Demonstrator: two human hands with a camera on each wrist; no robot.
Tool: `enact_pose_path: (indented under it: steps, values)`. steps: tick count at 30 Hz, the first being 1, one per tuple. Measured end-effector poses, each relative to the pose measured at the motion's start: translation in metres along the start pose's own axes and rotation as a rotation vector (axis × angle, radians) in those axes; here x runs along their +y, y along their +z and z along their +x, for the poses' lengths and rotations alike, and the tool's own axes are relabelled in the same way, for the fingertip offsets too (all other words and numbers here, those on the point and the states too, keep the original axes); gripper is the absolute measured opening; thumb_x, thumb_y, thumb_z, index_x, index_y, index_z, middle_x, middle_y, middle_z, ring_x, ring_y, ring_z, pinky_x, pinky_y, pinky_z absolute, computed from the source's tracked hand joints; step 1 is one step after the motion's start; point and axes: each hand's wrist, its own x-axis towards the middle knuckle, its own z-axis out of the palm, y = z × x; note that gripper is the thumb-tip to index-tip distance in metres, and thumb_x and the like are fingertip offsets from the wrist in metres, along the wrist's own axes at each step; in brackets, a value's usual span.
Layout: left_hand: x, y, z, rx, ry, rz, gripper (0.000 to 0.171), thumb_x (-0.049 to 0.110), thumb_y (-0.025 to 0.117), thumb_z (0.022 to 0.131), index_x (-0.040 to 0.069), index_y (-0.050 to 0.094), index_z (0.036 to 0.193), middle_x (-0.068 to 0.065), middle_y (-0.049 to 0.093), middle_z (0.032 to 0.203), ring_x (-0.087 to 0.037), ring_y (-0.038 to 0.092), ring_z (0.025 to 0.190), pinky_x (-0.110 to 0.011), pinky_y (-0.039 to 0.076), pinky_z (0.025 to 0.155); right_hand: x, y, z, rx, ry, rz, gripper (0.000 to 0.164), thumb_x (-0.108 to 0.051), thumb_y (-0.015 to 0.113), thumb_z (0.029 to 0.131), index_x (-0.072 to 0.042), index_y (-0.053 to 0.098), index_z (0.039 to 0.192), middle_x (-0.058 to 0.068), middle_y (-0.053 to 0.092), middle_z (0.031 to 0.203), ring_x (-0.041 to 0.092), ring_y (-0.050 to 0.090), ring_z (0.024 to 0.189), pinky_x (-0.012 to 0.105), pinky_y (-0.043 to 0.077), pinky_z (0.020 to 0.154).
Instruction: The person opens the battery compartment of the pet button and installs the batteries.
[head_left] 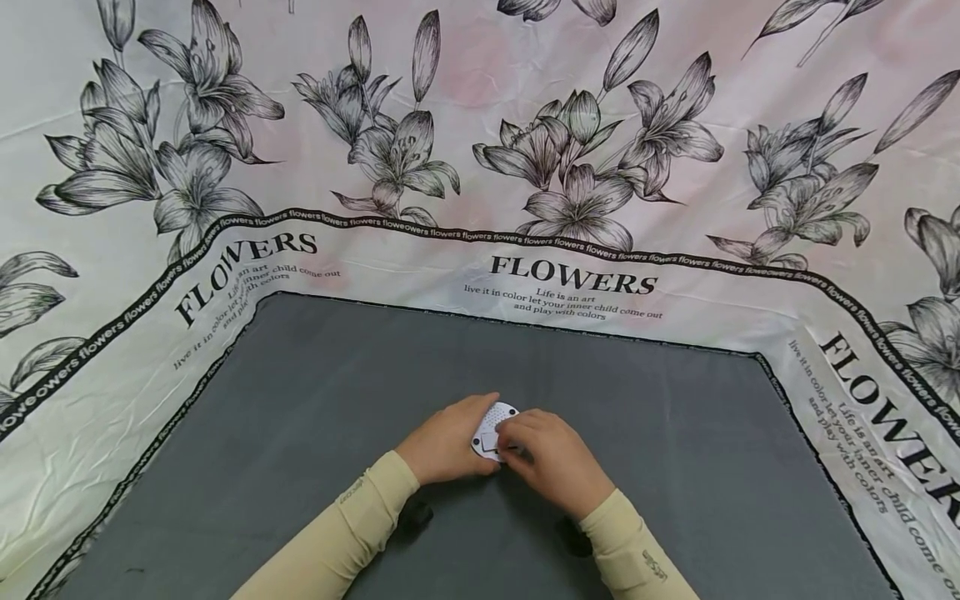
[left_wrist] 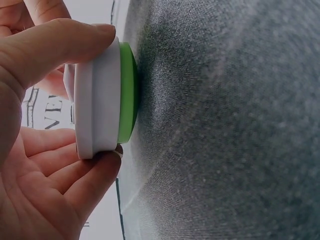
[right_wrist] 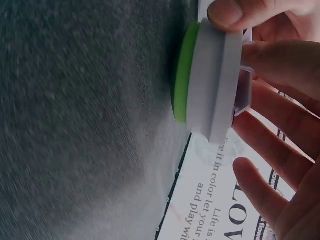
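A round white device with a green face (left_wrist: 129, 92) is turned face down just over the grey cloth. Its back (head_left: 489, 423), seen in the head view, has small holes, dark round spots and a rectangular cover. My left hand (head_left: 450, 442) grips the white rim, with the thumb (left_wrist: 65, 45) on one side and the fingers on the other. My right hand (head_left: 555, 458) is at the back of the device, thumb and forefinger pinching the small cover (right_wrist: 243, 92), which stands out tilted from the back. Its other fingers (right_wrist: 270, 145) spread loosely beside it.
Grey cloth (head_left: 337, 375) covers the area under my hands. A white border (head_left: 562, 287) printed with lettering surrounds it, with drawn flowers beyond. Small black items (head_left: 416, 517) sit under both wrists.
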Motion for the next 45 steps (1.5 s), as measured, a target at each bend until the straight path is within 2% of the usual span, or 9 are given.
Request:
enact_pose_path:
  steps: [12, 19, 25, 29, 34, 40, 45]
  values:
    - [0.0007, -0.0013, 0.0027, 0.011, 0.014, 0.032, 0.095, 0.029, 0.088, 0.089, 0.004, 0.039, 0.166, -0.017, 0.053, 0.163, -0.029, 0.062, 0.135, -0.048, 0.054, 0.108, -0.0072, 0.0, 0.0008, 0.044, 0.024, -0.027, 0.022, -0.013, 0.094, 0.084, -0.021, 0.075, 0.092, -0.012, 0.076, 0.094, 0.008, 0.065, 0.089, 0.033, 0.058, 0.081]
    - [0.0024, -0.0012, 0.0012, -0.002, -0.007, 0.037, 0.096, 0.032, 0.088, 0.09, 0.005, 0.038, 0.167, -0.015, 0.052, 0.164, -0.03, 0.061, 0.139, -0.048, 0.054, 0.11, -0.0027, 0.0022, -0.0024, 0.052, 0.057, -0.034, 0.016, -0.022, 0.092, 0.088, -0.02, 0.081, 0.1, -0.007, 0.079, 0.109, 0.011, 0.069, 0.101, 0.034, 0.06, 0.085]
    - [0.0045, -0.0015, 0.0008, -0.017, -0.036, 0.049, 0.1, 0.036, 0.09, 0.089, 0.008, 0.036, 0.169, -0.013, 0.05, 0.167, -0.029, 0.058, 0.144, -0.049, 0.051, 0.116, 0.0023, -0.0005, -0.0044, 0.062, 0.152, -0.007, 0.016, -0.017, 0.091, 0.089, -0.019, 0.08, 0.101, 0.005, 0.076, 0.13, 0.023, 0.07, 0.118, 0.042, 0.061, 0.094]
    - [0.0061, -0.0023, 0.0002, -0.02, -0.04, 0.052, 0.099, 0.036, 0.09, 0.09, 0.009, 0.036, 0.169, -0.013, 0.049, 0.168, -0.031, 0.056, 0.147, -0.05, 0.05, 0.118, 0.0014, -0.0006, -0.0049, 0.011, 0.218, 0.068, 0.015, -0.016, 0.088, 0.092, -0.019, 0.078, 0.102, 0.011, 0.071, 0.14, 0.026, 0.074, 0.114, 0.042, 0.062, 0.089]
    - [0.0059, -0.0025, 0.0, -0.012, -0.014, 0.065, 0.1, 0.032, 0.091, 0.089, 0.008, 0.036, 0.169, -0.014, 0.049, 0.168, -0.034, 0.056, 0.148, -0.051, 0.05, 0.117, -0.0016, 0.003, -0.0043, -0.006, 0.261, 0.114, 0.017, -0.01, 0.088, 0.091, -0.018, 0.077, 0.101, 0.01, 0.07, 0.141, 0.025, 0.075, 0.11, 0.04, 0.061, 0.084]
    - [0.005, -0.0024, 0.0007, 0.007, 0.007, 0.055, 0.101, 0.028, 0.091, 0.088, 0.006, 0.035, 0.169, -0.015, 0.049, 0.168, -0.034, 0.057, 0.147, -0.051, 0.051, 0.117, -0.0027, 0.0076, -0.0027, 0.017, 0.259, 0.082, 0.019, -0.01, 0.09, 0.089, -0.014, 0.077, 0.102, 0.013, 0.07, 0.138, 0.027, 0.074, 0.112, 0.043, 0.063, 0.087]
    - [0.003, -0.0006, 0.0018, -0.002, -0.007, 0.036, 0.104, 0.027, 0.092, 0.087, 0.006, 0.033, 0.17, -0.016, 0.046, 0.169, -0.036, 0.054, 0.15, -0.052, 0.049, 0.119, -0.0012, 0.007, -0.0022, 0.004, 0.308, 0.09, 0.033, -0.017, 0.09, 0.09, -0.012, 0.075, 0.118, 0.013, 0.069, 0.14, 0.028, 0.072, 0.117, 0.045, 0.062, 0.094]
